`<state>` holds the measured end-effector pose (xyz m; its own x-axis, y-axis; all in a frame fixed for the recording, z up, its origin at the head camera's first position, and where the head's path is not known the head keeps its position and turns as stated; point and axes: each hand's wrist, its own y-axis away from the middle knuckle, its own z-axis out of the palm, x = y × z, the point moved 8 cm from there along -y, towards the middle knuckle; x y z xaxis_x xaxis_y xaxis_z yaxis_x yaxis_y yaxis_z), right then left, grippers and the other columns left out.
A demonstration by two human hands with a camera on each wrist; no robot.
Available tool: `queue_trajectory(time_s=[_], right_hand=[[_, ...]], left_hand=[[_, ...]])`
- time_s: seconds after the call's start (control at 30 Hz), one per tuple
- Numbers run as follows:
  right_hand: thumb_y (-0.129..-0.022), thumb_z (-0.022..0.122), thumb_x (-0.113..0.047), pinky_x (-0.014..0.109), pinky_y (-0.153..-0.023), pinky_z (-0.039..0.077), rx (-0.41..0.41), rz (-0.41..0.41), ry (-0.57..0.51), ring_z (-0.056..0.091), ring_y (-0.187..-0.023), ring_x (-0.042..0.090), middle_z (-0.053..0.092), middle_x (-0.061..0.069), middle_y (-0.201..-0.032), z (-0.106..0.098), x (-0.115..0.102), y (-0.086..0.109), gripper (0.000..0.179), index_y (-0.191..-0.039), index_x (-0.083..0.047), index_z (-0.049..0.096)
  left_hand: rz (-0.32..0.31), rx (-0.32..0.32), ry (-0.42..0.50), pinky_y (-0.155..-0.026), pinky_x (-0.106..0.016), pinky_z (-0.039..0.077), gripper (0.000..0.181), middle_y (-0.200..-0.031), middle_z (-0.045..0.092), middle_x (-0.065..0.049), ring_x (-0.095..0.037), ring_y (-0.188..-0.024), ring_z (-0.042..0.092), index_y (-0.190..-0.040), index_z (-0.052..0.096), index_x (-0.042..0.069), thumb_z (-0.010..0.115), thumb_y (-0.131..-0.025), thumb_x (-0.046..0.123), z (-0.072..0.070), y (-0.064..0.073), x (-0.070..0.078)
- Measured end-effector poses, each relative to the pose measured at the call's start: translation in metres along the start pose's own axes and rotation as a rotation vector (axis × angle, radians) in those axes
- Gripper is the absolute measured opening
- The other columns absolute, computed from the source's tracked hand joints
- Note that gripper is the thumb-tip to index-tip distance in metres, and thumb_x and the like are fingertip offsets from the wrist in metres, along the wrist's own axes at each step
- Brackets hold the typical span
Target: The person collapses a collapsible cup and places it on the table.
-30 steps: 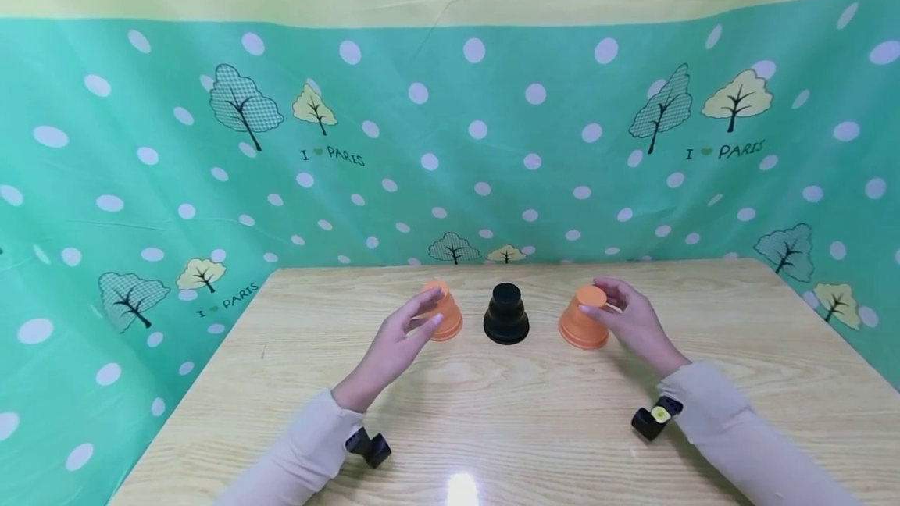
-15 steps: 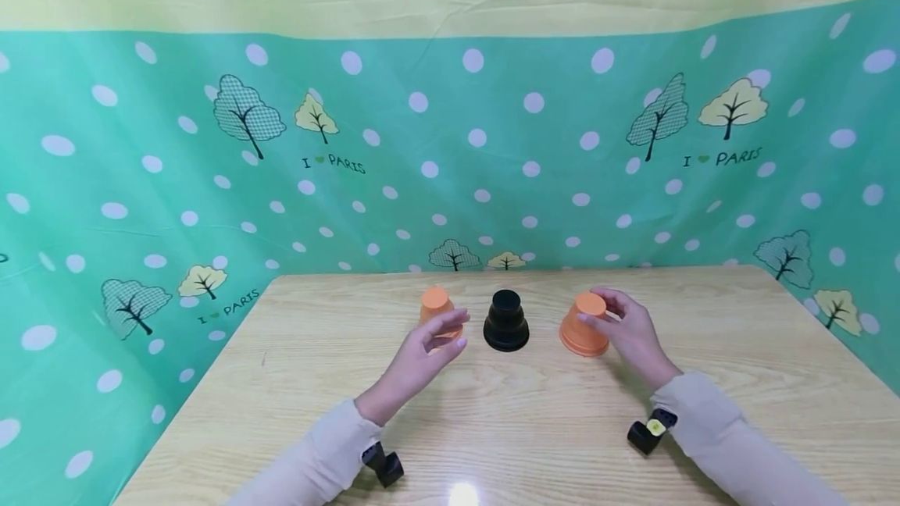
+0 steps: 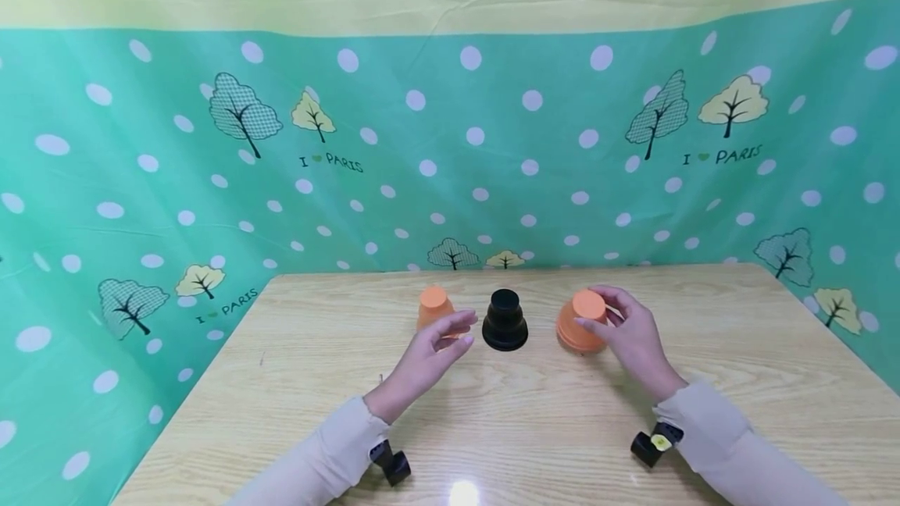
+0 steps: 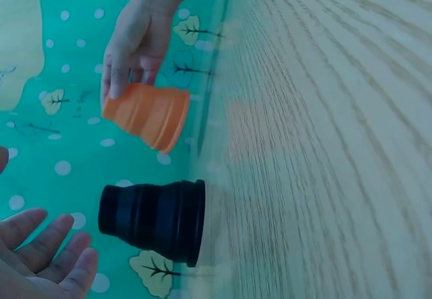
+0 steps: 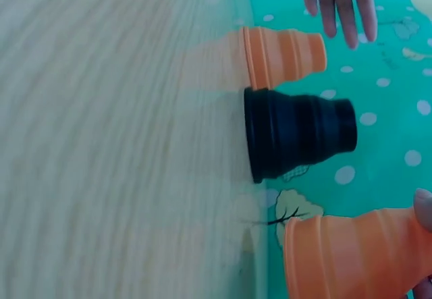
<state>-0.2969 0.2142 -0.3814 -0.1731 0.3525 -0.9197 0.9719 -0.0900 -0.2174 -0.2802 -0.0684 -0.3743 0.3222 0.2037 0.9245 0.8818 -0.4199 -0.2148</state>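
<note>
An upside-down orange stepped cup (image 3: pixel 585 325) is pinched near its narrow top by my right hand (image 3: pixel 636 342). In the left wrist view this orange cup (image 4: pixel 150 115) hangs tilted, its rim just off the table. A black stepped cup (image 3: pixel 505 322) stands upside down in the middle. Behind my left hand (image 3: pixel 432 354), a second orange cup (image 3: pixel 434 304) also stands upside down, its lower part hidden in the head view. My left hand holds nothing; its fingers (image 4: pixel 50 255) extend loosely near the black cup (image 4: pixel 155 218), apart from it.
A wood-grain table (image 3: pixel 520 420) carries the cups near its far edge. Behind it hangs a green dotted curtain (image 3: pixel 394 123) with tree prints. Each wrist wears a small black camera (image 3: pixel 397 467).
My left hand has moved right and nearer, away from the left orange cup. The right hand has taken hold of its orange cup and tilted it slightly up off the table.
</note>
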Motion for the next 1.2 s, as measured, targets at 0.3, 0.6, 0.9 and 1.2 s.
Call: queue_trajectory(time_s=[0.3,0.6,0.9,1.2], right_hand=[[-0.078,0.076,-0.006,0.008,-0.093,0.040,-0.020,-0.133,-0.059,0.050,-0.107,-0.001,0.054,0.014,-0.125,0.010,-0.030,0.012,0.051,-0.122,0.003,0.053],[-0.074,0.079,-0.002,0.010,-0.094,0.040,-0.064,-0.255,-0.082,0.051,-0.107,-0.004,0.056,0.015,-0.121,0.028,-0.051,0.027,0.050,-0.118,0.003,0.056],[-0.070,0.078,0.007,0.014,-0.095,0.041,-0.128,-0.363,-0.146,0.053,-0.108,-0.003,0.057,0.020,-0.119,0.041,-0.071,0.038,0.050,-0.116,0.006,0.058],[-0.070,0.078,0.008,0.019,-0.095,0.044,-0.203,-0.480,-0.181,0.055,-0.111,0.006,0.057,0.019,-0.120,0.049,-0.086,0.049,0.054,-0.119,0.000,0.058]], left_hand=[[-0.001,0.015,0.005,-0.100,-0.035,0.042,0.041,-0.134,0.053,-0.013,-0.033,-0.124,0.047,-0.134,0.049,0.002,0.053,-0.098,0.021,0.002,-0.003,-0.002],[-0.019,0.023,0.008,-0.100,-0.032,0.043,0.043,-0.134,0.054,-0.010,-0.025,-0.124,0.050,-0.133,0.051,0.004,0.052,-0.098,0.029,0.001,-0.007,-0.002],[-0.061,0.014,0.050,-0.101,-0.034,0.043,0.044,-0.134,0.053,-0.015,-0.025,-0.124,0.050,-0.134,0.050,0.002,0.052,-0.098,0.026,0.007,-0.011,0.004],[-0.078,-0.045,0.016,-0.099,-0.033,0.044,0.048,-0.133,0.056,-0.005,-0.020,-0.123,0.051,-0.135,0.051,0.007,0.053,-0.096,0.037,0.016,-0.019,-0.002]])
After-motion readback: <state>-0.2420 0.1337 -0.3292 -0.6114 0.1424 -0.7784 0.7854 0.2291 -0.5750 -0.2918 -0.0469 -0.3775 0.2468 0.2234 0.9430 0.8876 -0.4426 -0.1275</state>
